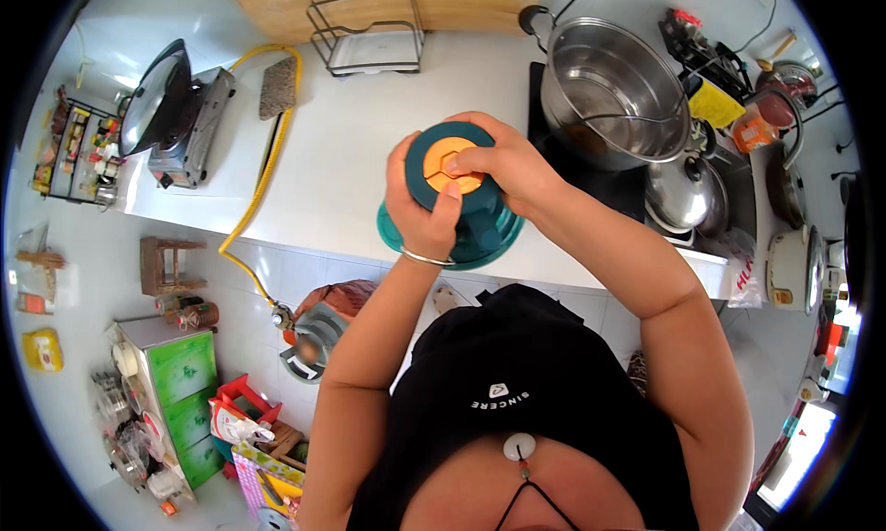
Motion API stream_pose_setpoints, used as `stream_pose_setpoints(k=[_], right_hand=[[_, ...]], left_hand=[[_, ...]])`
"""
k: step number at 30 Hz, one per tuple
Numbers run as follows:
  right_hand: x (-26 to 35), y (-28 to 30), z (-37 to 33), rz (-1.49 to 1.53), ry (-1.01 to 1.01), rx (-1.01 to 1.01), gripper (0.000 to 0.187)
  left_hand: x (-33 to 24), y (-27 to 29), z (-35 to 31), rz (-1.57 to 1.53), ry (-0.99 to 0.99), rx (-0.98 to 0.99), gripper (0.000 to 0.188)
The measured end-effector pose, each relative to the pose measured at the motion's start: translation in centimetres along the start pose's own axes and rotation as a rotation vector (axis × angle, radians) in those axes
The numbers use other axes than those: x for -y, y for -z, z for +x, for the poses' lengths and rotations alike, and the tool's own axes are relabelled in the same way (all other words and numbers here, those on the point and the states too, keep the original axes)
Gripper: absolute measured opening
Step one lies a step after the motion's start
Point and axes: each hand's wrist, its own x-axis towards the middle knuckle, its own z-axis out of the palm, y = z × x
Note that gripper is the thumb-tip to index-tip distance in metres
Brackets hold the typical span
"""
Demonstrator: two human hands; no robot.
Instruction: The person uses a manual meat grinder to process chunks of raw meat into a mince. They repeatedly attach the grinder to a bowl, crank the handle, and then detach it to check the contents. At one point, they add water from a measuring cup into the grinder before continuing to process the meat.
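I hold a dark teal round-topped container with an orange disc in the middle of its lid. A wider green round part shows beneath it, close to the counter's front edge. My left hand is closed round the near left side, its thumb on the edge of the orange disc. From the right, my right hand grips the lid's far side, thumb resting on the disc. The container's body is mostly hidden by the lid and my hands, and I cannot make out its exact kind.
On the white counter stand a wire rack and a portable gas stove with a dark pan. A large steel pot sits on a black cooktop at right, a lidded pan beside it. A yellow hose runs over the front edge.
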Motion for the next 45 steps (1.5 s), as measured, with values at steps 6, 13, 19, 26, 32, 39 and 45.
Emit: stream_pose_setpoints(k=[6, 13, 19, 26, 32, 39, 45], right_hand=[[0.4, -0.3, -0.4, -0.011, -0.019, -0.042, 0.046], [0.1, 0.0, -0.1, 0.025, -0.019, -0.021, 0.049], [-0.1, 0.0, -0.1, 0.026, -0.008, -0.016, 0.049], [0.2, -0.2, -0.4, 0.031, -0.002, -0.021, 0.047], [0.2, -0.2, -0.3, 0.022, 0.006, -0.013, 0.045], [0.2, -0.1, -0.4, 0.012, 0.007, -0.001, 0.047], [1.3, 0.5, -0.4, 0.180, -0.171, 0.091, 0.053]], left_hand=[[-0.2, 0.0, 0.1, 0.040, -0.023, -0.002, 0.061], [-0.1, 0.0, -0.1, 0.031, -0.003, 0.022, 0.060], [0.0, 0.0, -0.1, 0.023, -0.001, 0.024, 0.059], [-0.1, -0.2, 0.0, 0.025, -0.006, 0.012, 0.058], [-0.1, -0.1, 0.1, 0.000, -0.016, 0.004, 0.060], [0.2, -0.2, 0.1, -0.008, -0.021, -0.002, 0.061], [-0.1, -0.1, 0.1, -0.027, 0.003, -0.001, 0.061]])
